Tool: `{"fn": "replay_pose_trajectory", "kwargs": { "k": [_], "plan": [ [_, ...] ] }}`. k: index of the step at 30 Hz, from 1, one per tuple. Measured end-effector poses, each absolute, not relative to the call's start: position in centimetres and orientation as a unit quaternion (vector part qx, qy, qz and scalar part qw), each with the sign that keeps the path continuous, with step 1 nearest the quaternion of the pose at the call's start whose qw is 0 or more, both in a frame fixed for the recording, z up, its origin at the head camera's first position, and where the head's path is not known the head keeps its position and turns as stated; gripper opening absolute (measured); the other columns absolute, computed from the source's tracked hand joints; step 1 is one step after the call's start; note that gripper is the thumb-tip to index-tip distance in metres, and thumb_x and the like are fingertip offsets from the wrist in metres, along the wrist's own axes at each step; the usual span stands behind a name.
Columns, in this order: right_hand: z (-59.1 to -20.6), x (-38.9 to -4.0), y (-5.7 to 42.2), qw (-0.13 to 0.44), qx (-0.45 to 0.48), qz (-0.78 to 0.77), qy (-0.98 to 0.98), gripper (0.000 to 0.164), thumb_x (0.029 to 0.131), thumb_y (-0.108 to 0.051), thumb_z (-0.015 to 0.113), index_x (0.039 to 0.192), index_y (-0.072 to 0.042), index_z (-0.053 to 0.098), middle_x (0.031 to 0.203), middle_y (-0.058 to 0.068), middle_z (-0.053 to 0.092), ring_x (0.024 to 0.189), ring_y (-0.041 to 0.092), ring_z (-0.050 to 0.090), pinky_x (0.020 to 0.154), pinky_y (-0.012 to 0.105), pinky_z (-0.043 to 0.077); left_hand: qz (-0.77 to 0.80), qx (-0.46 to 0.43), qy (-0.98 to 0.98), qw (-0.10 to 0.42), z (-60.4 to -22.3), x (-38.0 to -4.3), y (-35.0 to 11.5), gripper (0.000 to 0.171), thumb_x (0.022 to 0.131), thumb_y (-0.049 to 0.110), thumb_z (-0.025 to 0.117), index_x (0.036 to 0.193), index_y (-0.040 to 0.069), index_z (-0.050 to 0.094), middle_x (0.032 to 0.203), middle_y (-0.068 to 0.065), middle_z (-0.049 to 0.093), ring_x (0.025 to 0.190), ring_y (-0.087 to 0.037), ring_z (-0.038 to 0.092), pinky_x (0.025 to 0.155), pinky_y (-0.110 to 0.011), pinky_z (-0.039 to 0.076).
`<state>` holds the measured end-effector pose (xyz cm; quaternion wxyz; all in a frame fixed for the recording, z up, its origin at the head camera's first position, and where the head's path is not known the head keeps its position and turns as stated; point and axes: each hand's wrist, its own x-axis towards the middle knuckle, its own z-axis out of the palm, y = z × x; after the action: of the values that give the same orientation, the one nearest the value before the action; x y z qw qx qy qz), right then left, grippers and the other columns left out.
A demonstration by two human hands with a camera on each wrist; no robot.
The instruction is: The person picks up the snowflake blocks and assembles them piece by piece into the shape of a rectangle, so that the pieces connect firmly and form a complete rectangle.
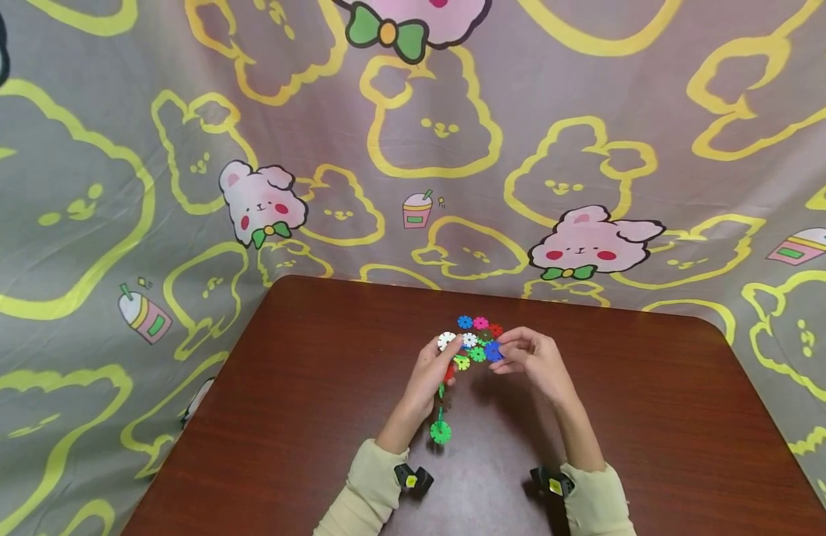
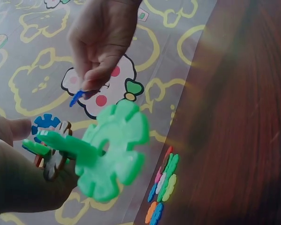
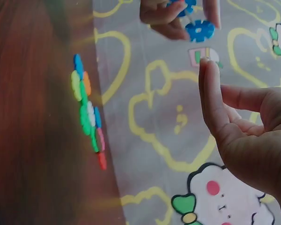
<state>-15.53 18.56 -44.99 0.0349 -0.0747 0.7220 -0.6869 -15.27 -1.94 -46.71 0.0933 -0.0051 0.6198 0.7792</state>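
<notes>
My left hand (image 1: 426,374) grips a chain of interlocking snowflake discs. A white disc (image 1: 446,342) shows at its top, and a green disc (image 1: 441,432) hangs at the bottom end. Close up in the left wrist view, the green end disc (image 2: 126,154) joins another green one, with a brown disc (image 2: 55,157) behind. Blue discs (image 3: 200,31) of the chain show by the left fingers in the right wrist view. Between thumb and fingers, my right hand (image 1: 540,365) pinches a single blue disc (image 1: 493,351), apart from the chain.
Several loose discs lie on the brown table (image 1: 319,387) beyond the hands, among them a pink disc (image 1: 481,323), a red disc (image 1: 496,329), a yellow disc (image 1: 462,363) and a green disc (image 1: 477,353). A patterned cloth (image 1: 439,246) hangs behind the table.
</notes>
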Motion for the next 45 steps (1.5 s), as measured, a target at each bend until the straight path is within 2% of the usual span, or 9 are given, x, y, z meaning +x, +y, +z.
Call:
{"fn": "replay_pose_trajectory", "kwargs": {
  "k": [7, 14, 20, 25, 29, 34, 37, 42, 45],
  "plan": [
    [-44.3, -14.9, 17.8, 0.008, -0.076, -0.691, 0.719, 0.026, 0.099, 0.007, 0.062, 0.121, 0.019, 0.06, 0.093, 0.029, 0.065, 0.078, 0.031, 0.077, 0.072, 0.041, 0.062, 0.783, 0.004, 0.613, 0.11, -46.6, -15.2, -1.7, 0.028, 0.103, 0.029, 0.064, 0.109, 0.002, 0.061, 0.07, -0.003, 0.054, 0.052, -0.007, 0.047, 0.048, -0.018, 0.041],
    [-44.0, -14.8, 16.8, -0.002, -0.033, -0.73, 0.682, 0.021, 0.098, 0.008, 0.062, 0.114, 0.021, 0.054, 0.085, 0.017, 0.065, 0.073, 0.022, 0.077, 0.073, 0.045, 0.062, 0.788, 0.006, 0.605, 0.118, -46.4, -15.1, -1.5, 0.023, 0.104, 0.026, 0.062, 0.112, 0.004, 0.059, 0.069, -0.001, 0.054, 0.051, -0.007, 0.047, 0.048, -0.016, 0.042],
    [-43.7, -14.5, 16.0, -0.011, -0.008, -0.722, 0.692, 0.021, 0.098, 0.005, 0.065, 0.11, 0.019, 0.055, 0.082, 0.014, 0.07, 0.071, 0.022, 0.076, 0.068, 0.036, 0.063, 0.806, 0.013, 0.581, 0.114, -46.4, -14.9, -1.4, 0.017, 0.105, 0.023, 0.061, 0.106, 0.007, 0.056, 0.069, -0.002, 0.051, 0.051, -0.005, 0.045, 0.047, -0.016, 0.04],
    [-43.8, -14.2, 14.9, -0.043, 0.02, -0.733, 0.678, 0.019, 0.097, 0.006, 0.066, 0.109, 0.017, 0.056, 0.082, 0.014, 0.07, 0.069, 0.019, 0.075, 0.07, 0.037, 0.063, 0.822, 0.002, 0.56, 0.105, -46.3, -14.9, -1.3, 0.017, 0.104, 0.023, 0.06, 0.106, 0.007, 0.055, 0.069, -0.002, 0.05, 0.055, -0.006, 0.045, 0.048, -0.015, 0.04],
    [-44.0, -14.0, 14.0, -0.071, 0.02, -0.721, 0.689, 0.021, 0.095, 0.009, 0.067, 0.113, 0.015, 0.06, 0.086, 0.021, 0.07, 0.07, 0.025, 0.076, 0.071, 0.04, 0.062, 0.825, -0.01, 0.557, 0.093, -46.3, -14.9, -1.3, 0.017, 0.105, 0.024, 0.058, 0.108, 0.008, 0.052, 0.071, -0.003, 0.05, 0.059, -0.007, 0.047, 0.049, -0.016, 0.04],
    [-44.1, -13.7, 13.3, -0.091, -0.008, -0.658, 0.747, 0.023, 0.093, 0.006, 0.071, 0.114, 0.012, 0.067, 0.085, 0.031, 0.069, 0.069, 0.039, 0.074, 0.062, 0.035, 0.062, 0.815, -0.012, 0.575, 0.075, -46.4, -15.0, -1.4, 0.017, 0.105, 0.025, 0.058, 0.107, 0.01, 0.05, 0.068, -0.002, 0.05, 0.059, -0.008, 0.048, 0.049, -0.017, 0.04],
    [-44.0, -13.5, 13.1, -0.104, -0.019, -0.634, 0.766, 0.019, 0.092, 0.005, 0.073, 0.11, 0.01, 0.07, 0.081, 0.03, 0.07, 0.063, 0.035, 0.073, 0.058, 0.036, 0.061, 0.803, -0.005, 0.592, 0.064, -46.5, -15.0, -1.4, 0.016, 0.105, 0.024, 0.058, 0.104, 0.009, 0.051, 0.067, -0.003, 0.05, 0.056, -0.008, 0.045, 0.049, -0.017, 0.038],
    [-44.1, -13.5, 12.8, -0.105, -0.016, -0.646, 0.756, 0.016, 0.092, 0.006, 0.072, 0.106, 0.012, 0.071, 0.075, 0.026, 0.07, 0.056, 0.017, 0.071, 0.059, 0.045, 0.061, 0.784, 0.009, 0.619, 0.051, -46.4, -14.9, -1.4, 0.016, 0.107, 0.022, 0.056, 0.101, 0.008, 0.05, 0.067, -0.005, 0.048, 0.052, -0.008, 0.042, 0.048, -0.018, 0.036],
    [-44.1, -13.5, 12.7, -0.098, -0.012, -0.667, 0.738, 0.015, 0.091, 0.008, 0.072, 0.104, 0.014, 0.07, 0.074, 0.025, 0.069, 0.055, 0.016, 0.07, 0.058, 0.044, 0.061, 0.776, 0.022, 0.629, 0.043, -46.3, -14.8, -1.4, 0.017, 0.108, 0.022, 0.054, 0.101, 0.007, 0.048, 0.068, -0.005, 0.048, 0.052, -0.008, 0.041, 0.048, -0.019, 0.035]
  ]
}}
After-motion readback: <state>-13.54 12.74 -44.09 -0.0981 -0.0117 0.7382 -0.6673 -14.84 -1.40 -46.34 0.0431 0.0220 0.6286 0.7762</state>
